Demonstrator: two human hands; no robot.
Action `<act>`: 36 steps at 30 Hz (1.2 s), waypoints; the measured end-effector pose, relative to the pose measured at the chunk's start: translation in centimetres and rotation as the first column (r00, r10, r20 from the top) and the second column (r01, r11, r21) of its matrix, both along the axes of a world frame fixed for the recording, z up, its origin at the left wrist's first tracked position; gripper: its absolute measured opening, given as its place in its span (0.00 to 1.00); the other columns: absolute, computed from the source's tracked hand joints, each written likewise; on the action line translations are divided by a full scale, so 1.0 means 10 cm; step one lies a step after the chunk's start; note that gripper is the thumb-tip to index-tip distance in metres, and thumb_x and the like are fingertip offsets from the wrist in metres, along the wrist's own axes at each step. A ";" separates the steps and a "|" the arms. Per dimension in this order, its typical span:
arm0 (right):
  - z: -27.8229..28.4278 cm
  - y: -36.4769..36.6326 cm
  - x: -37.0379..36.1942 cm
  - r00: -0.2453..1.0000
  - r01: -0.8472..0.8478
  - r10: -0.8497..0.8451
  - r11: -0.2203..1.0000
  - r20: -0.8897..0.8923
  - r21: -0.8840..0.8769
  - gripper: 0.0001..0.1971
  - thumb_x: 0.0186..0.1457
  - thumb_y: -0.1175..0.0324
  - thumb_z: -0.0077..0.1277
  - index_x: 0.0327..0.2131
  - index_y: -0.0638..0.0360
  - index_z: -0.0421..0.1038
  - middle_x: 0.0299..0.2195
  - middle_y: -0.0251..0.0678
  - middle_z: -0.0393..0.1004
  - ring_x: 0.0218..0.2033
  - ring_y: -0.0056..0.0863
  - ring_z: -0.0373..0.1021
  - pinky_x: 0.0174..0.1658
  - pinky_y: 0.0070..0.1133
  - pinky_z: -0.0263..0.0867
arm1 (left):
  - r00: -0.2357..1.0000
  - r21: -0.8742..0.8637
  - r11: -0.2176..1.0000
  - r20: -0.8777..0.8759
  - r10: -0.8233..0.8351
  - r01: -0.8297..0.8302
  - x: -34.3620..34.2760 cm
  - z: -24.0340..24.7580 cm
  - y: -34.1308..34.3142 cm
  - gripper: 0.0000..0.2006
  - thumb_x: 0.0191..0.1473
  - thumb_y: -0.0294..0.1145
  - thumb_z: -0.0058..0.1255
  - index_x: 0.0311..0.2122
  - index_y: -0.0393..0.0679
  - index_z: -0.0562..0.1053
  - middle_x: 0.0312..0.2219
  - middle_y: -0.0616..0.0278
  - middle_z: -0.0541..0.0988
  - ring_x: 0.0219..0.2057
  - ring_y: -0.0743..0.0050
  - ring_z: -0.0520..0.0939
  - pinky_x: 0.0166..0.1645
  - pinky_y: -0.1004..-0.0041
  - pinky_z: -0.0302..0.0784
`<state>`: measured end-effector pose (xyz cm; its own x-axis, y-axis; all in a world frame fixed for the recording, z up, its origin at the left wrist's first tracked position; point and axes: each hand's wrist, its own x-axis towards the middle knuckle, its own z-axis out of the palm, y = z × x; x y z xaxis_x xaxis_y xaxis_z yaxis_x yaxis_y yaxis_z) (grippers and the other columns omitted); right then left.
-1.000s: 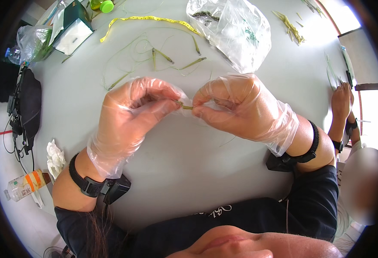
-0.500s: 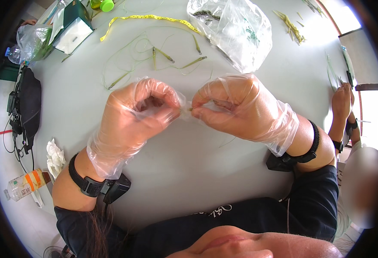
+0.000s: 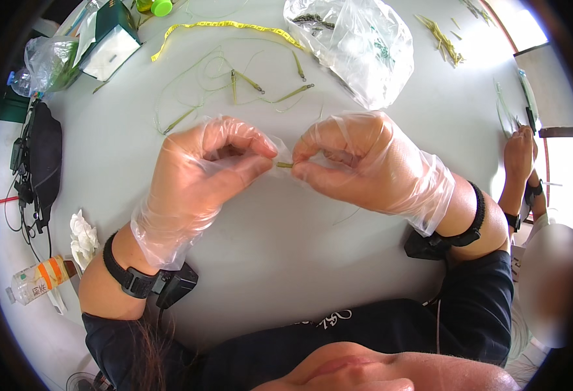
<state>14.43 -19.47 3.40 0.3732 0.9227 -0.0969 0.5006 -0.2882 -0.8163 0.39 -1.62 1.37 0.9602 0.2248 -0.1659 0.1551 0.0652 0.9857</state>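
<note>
Both of my hands wear clear plastic gloves and meet fingertip to fingertip over the grey table. My right hand (image 3: 352,153) pinches a small olive-green tube (image 3: 284,165), whose end sticks out toward the left. My left hand (image 3: 215,159) has its thumb and index finger drawn together just left of that end; whether anything thin lies between them I cannot make out. Beyond the hands lie several similar tapered olive-green pieces (image 3: 254,85) with small metal ends, joined to loops of thin green line (image 3: 198,72).
A yellow tape measure (image 3: 228,26) curves across the back, beside a clear plastic bag (image 3: 371,52) with dark pieces inside. Yellow-green strips (image 3: 440,39) lie far right, near another person's hands (image 3: 520,146). A tissue box (image 3: 110,45) stands far left; crumpled tissue (image 3: 83,238) lies nearer.
My left fingertips have moved slightly away from the right ones, so more of the small olive-green tube shows. The right hand has hardly moved.
</note>
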 end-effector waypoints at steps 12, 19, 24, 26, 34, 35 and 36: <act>0.01 0.01 -0.02 0.987 0.042 -0.049 0.998 -0.155 -0.049 0.06 0.50 0.69 0.55 0.29 0.61 0.76 0.20 0.41 0.73 0.21 0.30 0.70 0.29 0.23 0.68 | 0.999 0.001 0.999 -0.006 0.036 -0.036 -0.01 -0.02 -0.01 0.05 0.51 0.21 0.57 0.34 0.39 0.74 0.31 0.68 0.76 0.34 0.83 0.75 0.44 0.80 0.71; 0.01 0.02 -0.01 0.960 0.040 -0.064 0.995 -0.273 -0.092 0.07 0.52 0.68 0.55 0.30 0.62 0.76 0.20 0.37 0.73 0.22 0.20 0.68 0.29 0.20 0.66 | 0.999 0.010 0.999 -0.019 0.046 -0.046 0.00 -0.01 0.00 0.06 0.51 0.22 0.58 0.35 0.39 0.74 0.32 0.68 0.76 0.35 0.83 0.75 0.44 0.80 0.71; -0.02 0.02 -0.01 0.948 0.037 -0.066 0.994 -0.313 -0.098 0.08 0.53 0.67 0.54 0.31 0.62 0.76 0.20 0.37 0.73 0.22 0.19 0.67 0.29 0.19 0.65 | 0.999 0.034 0.998 -0.016 0.045 -0.044 0.00 -0.02 0.00 0.06 0.52 0.22 0.58 0.35 0.39 0.74 0.32 0.68 0.76 0.35 0.83 0.75 0.44 0.80 0.71; -0.01 0.02 -0.02 0.943 0.038 -0.071 0.993 -0.326 -0.109 0.08 0.53 0.67 0.54 0.31 0.62 0.76 0.20 0.37 0.73 0.22 0.19 0.67 0.29 0.20 0.65 | 0.999 0.045 0.998 -0.005 0.040 -0.040 0.00 -0.03 0.00 0.06 0.52 0.22 0.58 0.35 0.39 0.74 0.32 0.68 0.76 0.35 0.83 0.75 0.44 0.80 0.71; -0.02 0.03 -0.03 0.940 0.042 -0.078 0.993 -0.332 -0.113 0.09 0.54 0.65 0.54 0.32 0.62 0.77 0.21 0.37 0.73 0.23 0.19 0.67 0.30 0.20 0.66 | 0.999 0.050 0.998 -0.008 0.044 -0.044 0.00 -0.02 -0.01 0.06 0.52 0.22 0.58 0.36 0.38 0.74 0.32 0.68 0.76 0.35 0.83 0.75 0.42 0.81 0.71; -0.02 0.03 -0.02 0.934 0.041 -0.077 0.993 -0.350 -0.112 0.08 0.55 0.68 0.55 0.32 0.64 0.76 0.21 0.32 0.73 0.23 0.14 0.66 0.28 0.16 0.63 | 0.999 0.052 0.998 0.001 0.044 -0.044 0.00 -0.02 -0.01 0.06 0.52 0.22 0.58 0.36 0.38 0.74 0.32 0.68 0.76 0.35 0.84 0.75 0.42 0.81 0.71; -0.02 0.03 -0.02 0.927 0.039 -0.077 0.993 -0.366 -0.110 0.06 0.56 0.71 0.55 0.32 0.65 0.76 0.22 0.27 0.72 0.24 0.09 0.64 0.27 0.13 0.60 | 0.999 0.053 0.998 0.010 0.043 -0.043 0.00 -0.03 -0.01 0.06 0.52 0.22 0.58 0.36 0.38 0.74 0.32 0.68 0.76 0.35 0.84 0.75 0.42 0.81 0.71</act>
